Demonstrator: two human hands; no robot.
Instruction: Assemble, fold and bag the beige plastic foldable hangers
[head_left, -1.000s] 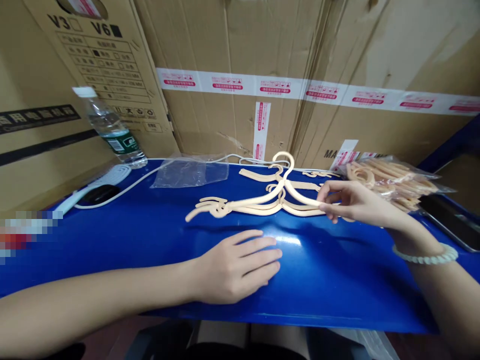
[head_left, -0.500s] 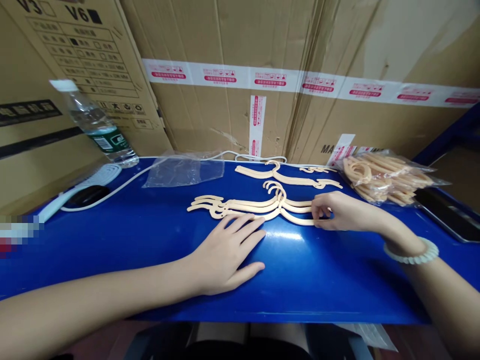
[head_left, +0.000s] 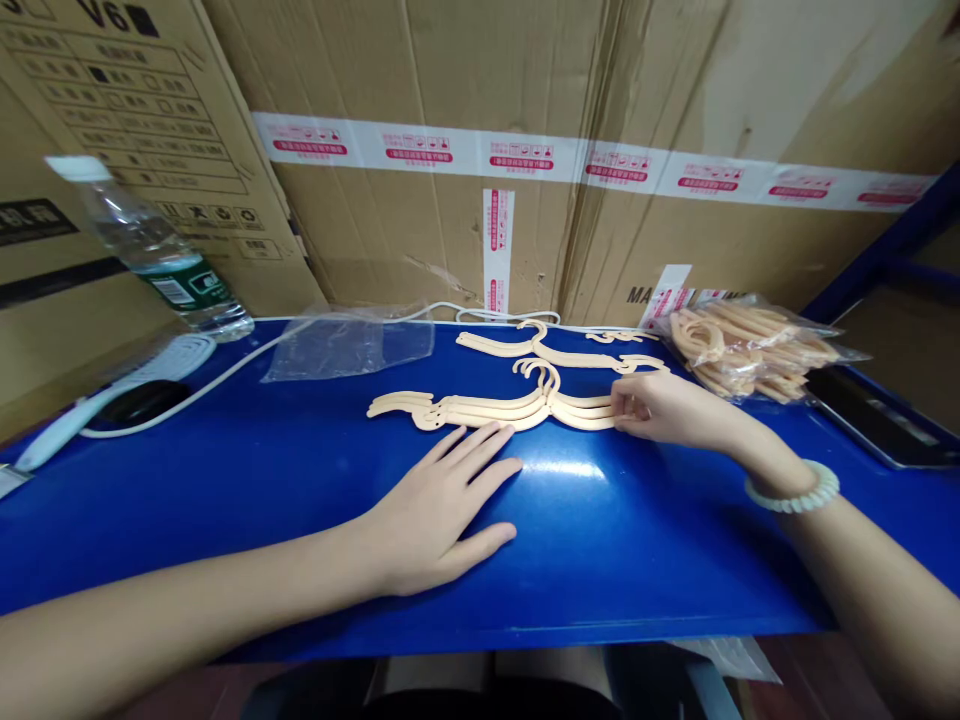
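You have the near hangers (head_left: 495, 412), a row of cream pieces laid closely one behind another, lying on the blue table (head_left: 600, 570) in front of you. Their hooks stand bunched at the middle, on the side away from you, and their left ends fan out slightly.

Your right hand (head_left: 649, 408) is at the right end of this row, with thumb and fingers curled closed in a pinch on the hanger arms. Your fingers cover those ends, so how many hangers are in the pinch cannot be told. A pale beaded bracelet (head_left: 795, 490) is on your right wrist.

Your left hand (head_left: 442, 510) is palm down and holds nothing. Its fingers are extended and spread, the thumb well out to the side, and the longer fingertips reach the front edge of the row.

Behind the row lies a separate far hanger (head_left: 574, 357), its hook also turned away from you. To its right rests a clear bag of cream hangers (head_left: 750, 350), with a dark flat device (head_left: 877, 415) just beside it. To the left you have a flattened clear bag (head_left: 349, 345), a white cable (head_left: 225, 388) and a water bottle (head_left: 176, 265), tilted in view, near the taped cardboard (head_left: 420, 70).
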